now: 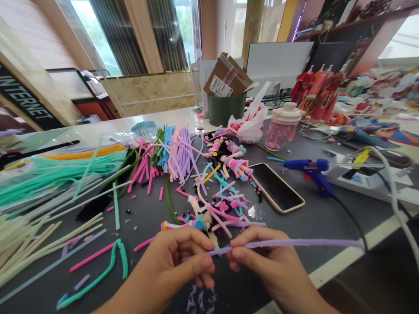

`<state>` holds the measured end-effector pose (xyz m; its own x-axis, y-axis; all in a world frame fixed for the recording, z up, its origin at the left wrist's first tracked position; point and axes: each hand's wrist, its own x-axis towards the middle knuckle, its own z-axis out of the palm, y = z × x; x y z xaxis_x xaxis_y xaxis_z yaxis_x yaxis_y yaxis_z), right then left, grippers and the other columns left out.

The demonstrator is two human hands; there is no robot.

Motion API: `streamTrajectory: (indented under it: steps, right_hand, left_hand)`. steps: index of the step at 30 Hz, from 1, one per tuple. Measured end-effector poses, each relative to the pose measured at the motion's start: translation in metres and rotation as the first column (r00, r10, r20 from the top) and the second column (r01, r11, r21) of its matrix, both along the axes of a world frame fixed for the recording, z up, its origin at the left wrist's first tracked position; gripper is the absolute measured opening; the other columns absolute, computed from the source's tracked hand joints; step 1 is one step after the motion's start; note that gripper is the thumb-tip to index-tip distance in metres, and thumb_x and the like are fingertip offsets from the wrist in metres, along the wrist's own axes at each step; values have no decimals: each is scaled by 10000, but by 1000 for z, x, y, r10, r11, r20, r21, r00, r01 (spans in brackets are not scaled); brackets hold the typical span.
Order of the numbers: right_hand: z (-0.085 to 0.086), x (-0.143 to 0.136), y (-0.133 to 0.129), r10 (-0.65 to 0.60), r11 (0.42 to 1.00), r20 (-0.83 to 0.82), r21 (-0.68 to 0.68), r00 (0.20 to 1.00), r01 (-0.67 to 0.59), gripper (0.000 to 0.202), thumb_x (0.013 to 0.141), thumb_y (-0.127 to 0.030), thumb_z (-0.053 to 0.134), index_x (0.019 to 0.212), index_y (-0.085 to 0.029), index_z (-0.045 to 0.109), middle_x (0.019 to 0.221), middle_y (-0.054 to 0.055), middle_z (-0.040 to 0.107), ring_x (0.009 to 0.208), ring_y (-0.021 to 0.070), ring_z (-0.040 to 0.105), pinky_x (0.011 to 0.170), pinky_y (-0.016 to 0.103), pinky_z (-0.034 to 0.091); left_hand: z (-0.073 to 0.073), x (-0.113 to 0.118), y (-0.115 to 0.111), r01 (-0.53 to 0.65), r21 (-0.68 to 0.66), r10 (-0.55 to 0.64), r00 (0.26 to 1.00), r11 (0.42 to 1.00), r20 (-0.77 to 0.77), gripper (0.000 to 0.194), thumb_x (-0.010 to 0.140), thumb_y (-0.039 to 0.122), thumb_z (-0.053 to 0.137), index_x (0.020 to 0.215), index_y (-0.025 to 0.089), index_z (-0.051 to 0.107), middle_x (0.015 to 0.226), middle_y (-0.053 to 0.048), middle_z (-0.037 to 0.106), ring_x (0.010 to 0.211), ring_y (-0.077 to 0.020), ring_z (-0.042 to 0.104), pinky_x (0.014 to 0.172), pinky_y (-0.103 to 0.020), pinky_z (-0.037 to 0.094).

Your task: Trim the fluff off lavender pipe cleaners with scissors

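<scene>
lower centre: left hand (180, 257) and right hand (268, 259) both pinch lilac stem (304, 243), probably to steady it (glue gun (312, 168) well apart, right of frame).

A pipe cleaner (304, 243) is running from the left grip (185, 257) through the right grip (266, 261) and out beyond it on the right, above the near part of the counter (322, 220). Behind the grips, a heap of cut pieces (225, 206) is lying with dolls (237, 165) just beyond. Bundles (65, 174) are spreading across the left. Right of the heap, a phone (278, 187) is lying, with a glue gun (314, 168) resting farther right. Farther back, a bottle (283, 126) is standing right of a plastic bag (248, 126); a bucket (225, 109), holding a box (225, 80), is standing behind the bag, to its left.
</scene>
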<state>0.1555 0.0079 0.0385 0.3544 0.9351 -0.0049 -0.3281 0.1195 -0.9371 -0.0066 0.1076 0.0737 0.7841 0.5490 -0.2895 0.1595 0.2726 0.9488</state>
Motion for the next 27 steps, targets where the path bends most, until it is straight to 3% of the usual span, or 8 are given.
streamTrajectory:
  steps: [4,8,14,22,27]
  right_hand:
    - [-2,2,0,-37,999,4,5,999,37,118,631,-324,860,667,-256,771,522,18,690,476,126,644,487,200,526]
    - [-2,7,0,-65,998,16,1,998,65,103,650,-317,848,669,-247,776,520,23,682,468,129,632,480,216,529]
    - [2,16,1,-148,989,18,11,989,148,142,664,-357,842,650,-235,769,567,27,680,482,107,605,481,211,515]
    - [10,28,3,-281,959,14,30,960,281,207,608,-400,872,625,-230,758,563,25,662,472,107,577,456,221,507]
    - [9,33,2,-323,946,18,26,946,322,240,594,-431,883,624,-230,755,563,23,652,471,92,568,459,199,491]
  left_hand:
    - [-5,-1,1,54,199,-35,995,979,-98,148,783,302,762,722,180,706,575,13,717,554,-116,653,555,-192,486]
    - [1,-3,2,74,296,-36,991,952,-131,176,820,315,699,703,184,694,568,8,709,538,-117,638,535,-195,475]
    - [14,-4,3,71,306,-12,981,949,-192,182,798,323,696,696,173,680,569,-9,699,556,-141,668,538,-211,496]
    - [4,-10,7,62,290,-13,985,955,-169,183,814,330,686,709,181,678,595,10,683,542,-129,664,522,-196,493]
    - [6,-10,10,46,275,7,982,960,-188,139,760,293,735,689,186,682,579,20,688,534,-122,653,527,-184,489]
